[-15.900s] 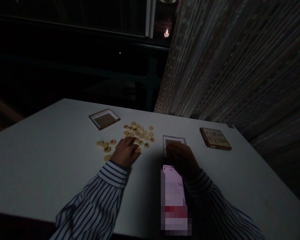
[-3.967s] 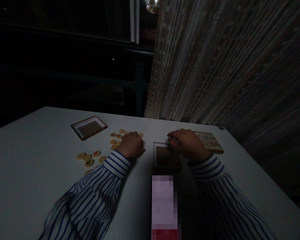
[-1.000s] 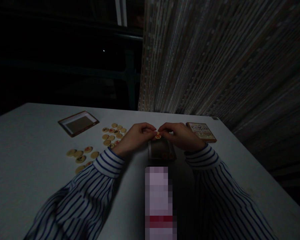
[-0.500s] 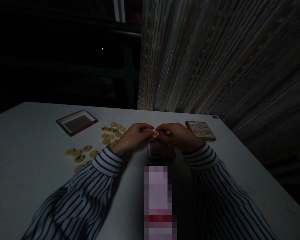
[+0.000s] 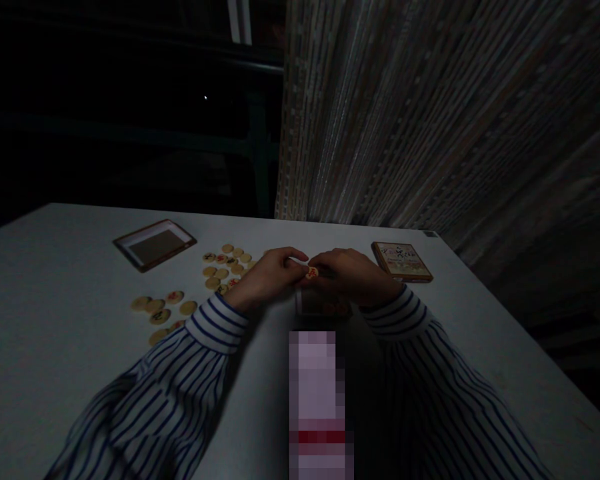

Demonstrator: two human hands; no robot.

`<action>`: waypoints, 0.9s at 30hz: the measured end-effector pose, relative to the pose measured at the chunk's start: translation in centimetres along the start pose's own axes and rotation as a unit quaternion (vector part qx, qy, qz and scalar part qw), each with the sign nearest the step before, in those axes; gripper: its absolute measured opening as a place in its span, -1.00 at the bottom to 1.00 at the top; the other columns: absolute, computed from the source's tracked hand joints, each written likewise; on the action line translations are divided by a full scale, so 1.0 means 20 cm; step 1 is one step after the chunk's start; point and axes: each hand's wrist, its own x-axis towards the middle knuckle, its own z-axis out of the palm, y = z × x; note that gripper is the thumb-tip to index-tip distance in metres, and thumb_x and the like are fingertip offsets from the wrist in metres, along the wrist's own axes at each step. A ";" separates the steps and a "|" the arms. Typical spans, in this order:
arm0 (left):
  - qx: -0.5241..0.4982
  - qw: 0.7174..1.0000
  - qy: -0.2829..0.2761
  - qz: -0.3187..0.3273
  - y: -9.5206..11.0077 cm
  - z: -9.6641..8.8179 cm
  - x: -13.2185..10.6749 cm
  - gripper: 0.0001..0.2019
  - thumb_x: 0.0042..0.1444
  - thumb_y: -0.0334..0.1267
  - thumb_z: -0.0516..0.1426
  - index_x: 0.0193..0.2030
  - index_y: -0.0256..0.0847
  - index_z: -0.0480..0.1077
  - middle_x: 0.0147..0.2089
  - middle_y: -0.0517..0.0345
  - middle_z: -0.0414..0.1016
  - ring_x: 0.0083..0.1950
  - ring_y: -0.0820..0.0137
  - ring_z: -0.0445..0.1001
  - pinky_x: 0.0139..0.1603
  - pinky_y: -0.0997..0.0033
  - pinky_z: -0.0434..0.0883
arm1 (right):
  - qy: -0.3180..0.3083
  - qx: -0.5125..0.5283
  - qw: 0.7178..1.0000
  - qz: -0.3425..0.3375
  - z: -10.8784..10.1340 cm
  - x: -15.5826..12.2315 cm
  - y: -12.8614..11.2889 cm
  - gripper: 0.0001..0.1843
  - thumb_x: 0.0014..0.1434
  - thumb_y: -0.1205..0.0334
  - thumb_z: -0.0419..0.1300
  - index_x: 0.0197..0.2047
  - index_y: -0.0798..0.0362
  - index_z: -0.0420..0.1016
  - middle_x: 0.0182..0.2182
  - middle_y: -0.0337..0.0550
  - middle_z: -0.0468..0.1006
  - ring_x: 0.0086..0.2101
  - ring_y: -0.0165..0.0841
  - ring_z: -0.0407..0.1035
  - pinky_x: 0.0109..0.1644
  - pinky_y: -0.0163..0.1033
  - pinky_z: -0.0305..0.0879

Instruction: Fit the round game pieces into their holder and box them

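Observation:
Both my hands meet over a small open box tray (image 5: 325,308) near the middle of the white table (image 5: 55,280). My left hand (image 5: 267,277) and my right hand (image 5: 353,275) pinch one round wooden game piece (image 5: 312,272) with a red mark between their fingertips. A couple of pieces lie in the tray beneath. Several more round pieces (image 5: 225,265) lie loose just left of my left hand. A smaller group of pieces (image 5: 160,310) sits further left. The light is very dim.
An open box lid or tray (image 5: 154,244) lies at the back left. A closed printed box (image 5: 401,261) lies at the right, near the table's far corner. A blurred-out upright item (image 5: 316,400) stands close to me. A ribbed wall rises at the right.
Compared with a second ago, my hands have lowered slightly over the tray, still pinching the piece together. Earlier my left hand lay on the loose pieces and my right by the tray.

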 end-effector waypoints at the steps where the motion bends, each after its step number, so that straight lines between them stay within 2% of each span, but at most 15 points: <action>1: 0.006 1.000 -0.003 0.000 0.00 0.00 0.00 -0.68 -0.02 -0.21 0.16 -0.13 -0.32 0.33 -0.46 0.13 0.50 -0.42 0.43 0.46 -0.45 0.48 0.32 | -0.002 -0.008 1.000 0.002 0.00 0.00 0.00 -0.64 0.17 0.01 0.06 -0.11 0.06 0.47 -0.27 -0.08 0.56 -0.26 -0.30 0.42 -0.27 -0.28 0.17; 4: 0.039 0.999 -0.017 -0.002 -0.01 -0.01 0.00 -0.68 0.01 -0.19 0.12 -0.10 -0.31 0.32 -0.44 0.12 0.51 -0.43 0.43 0.46 -0.48 0.50 0.29 | -0.021 -0.033 0.999 0.004 0.01 0.00 0.00 -0.65 0.19 0.04 0.02 -0.10 0.04 0.47 -0.27 -0.09 0.57 -0.26 -0.30 0.42 -0.28 -0.29 0.16; 7: 0.140 0.990 -0.004 0.012 -0.04 -0.02 0.01 -0.69 0.04 -0.19 0.08 -0.10 -0.30 0.33 -0.45 0.13 0.50 -0.44 0.44 0.43 -0.48 0.50 0.27 | -0.058 -0.063 0.996 0.006 0.01 0.00 0.00 -0.67 0.19 0.08 0.00 -0.10 0.03 0.47 -0.27 -0.09 0.57 -0.28 -0.29 0.43 -0.29 -0.28 0.15; 10: 0.268 0.962 0.033 0.030 -0.05 -0.04 0.01 -0.73 0.05 -0.19 0.05 -0.14 -0.28 0.37 -0.38 0.09 0.51 -0.39 0.41 0.44 -0.40 0.47 0.30 | -0.100 -0.087 0.991 0.011 0.01 0.01 0.00 -0.69 0.17 0.12 0.00 -0.12 0.02 0.47 -0.29 -0.10 0.57 -0.30 -0.30 0.43 -0.30 -0.28 0.16; 13: 0.348 0.937 0.038 0.018 -0.05 -0.03 0.00 -0.75 0.07 -0.20 0.03 -0.16 -0.25 0.38 -0.29 0.04 0.52 -0.30 0.36 0.47 -0.32 0.44 0.32 | -0.136 -0.094 0.986 0.015 0.02 0.02 0.00 -0.70 0.16 0.14 0.01 -0.13 -0.01 0.48 -0.31 -0.12 0.58 -0.31 -0.30 0.44 -0.30 -0.28 0.17; 20: 0.434 0.901 -0.004 -0.012 -0.05 0.01 -0.01 -0.72 0.07 -0.25 0.03 -0.10 -0.28 0.39 -0.19 -0.04 0.52 -0.22 0.32 0.47 -0.26 0.41 0.32 | -0.173 -0.088 0.981 0.014 0.06 0.01 0.02 -0.70 0.11 0.14 0.05 -0.15 0.00 0.50 -0.31 -0.10 0.58 -0.33 -0.30 0.44 -0.33 -0.30 0.17; 27: 0.445 0.895 -0.029 -0.002 -0.10 0.03 0.00 -0.69 0.06 -0.27 0.04 -0.06 -0.29 0.39 -0.23 -0.03 0.53 -0.25 0.34 0.47 -0.29 0.43 0.32 | -0.195 -0.091 0.977 0.003 0.09 0.01 0.01 -0.71 0.12 0.12 0.04 -0.24 0.07 0.51 -0.30 -0.05 0.57 -0.31 -0.29 0.44 -0.32 -0.29 0.18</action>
